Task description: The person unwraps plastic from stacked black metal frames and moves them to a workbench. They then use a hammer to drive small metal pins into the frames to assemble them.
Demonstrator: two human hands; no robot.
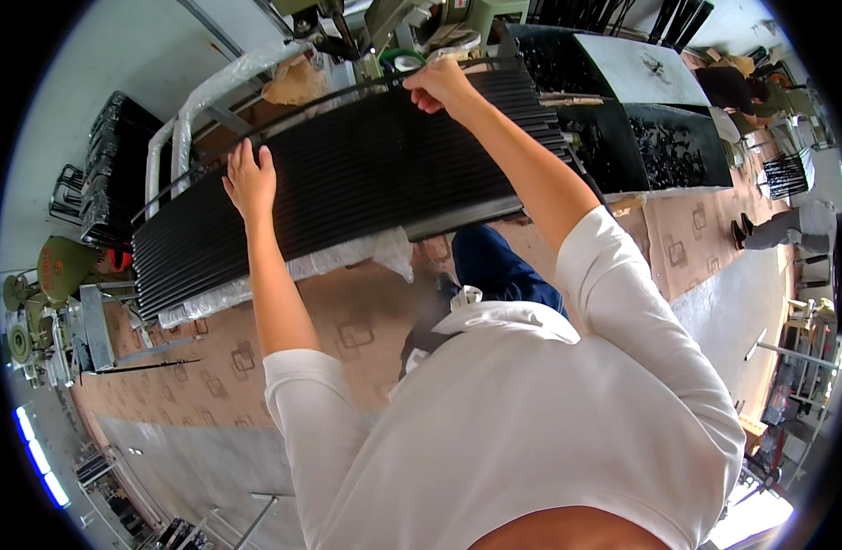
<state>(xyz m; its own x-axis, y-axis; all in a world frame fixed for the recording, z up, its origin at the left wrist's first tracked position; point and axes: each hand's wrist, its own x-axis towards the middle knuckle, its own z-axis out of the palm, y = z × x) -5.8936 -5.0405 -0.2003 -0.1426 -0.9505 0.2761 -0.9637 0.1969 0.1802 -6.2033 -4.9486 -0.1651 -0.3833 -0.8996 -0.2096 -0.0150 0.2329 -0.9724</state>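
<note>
- Upper middle of the frame: one wide row of black bars (pixel 375 151), lying side by side, well over a dozen, too tightly packed to count exactly.
- Two bare hands at that row, one on either side of its middle.
- Left hand (pixel 250 183) over the left half of the row, open, fingers straight, thumb apart, fingertips near the upper edge.
- Right hand (pixel 444 89) at the upper edge, right of centre, fingers curled; cannot tell whether gripping a bar or merely touching.
- Below the row's lower edge: clear plastic film (pixel 384 252), bunched near the middle.
- Upper left: one bent frame (pixel 210 92) wrapped in plastic, beside the row.
- Upper right: at least two black bins (pixel 609 151), small dark parts (pixel 670 156) heaped inside, next to one pale panel (pixel 641 69).
- Far right: two other people, one in a black top (pixel 725 89), one in grey trousers (pixel 774 231).
</note>
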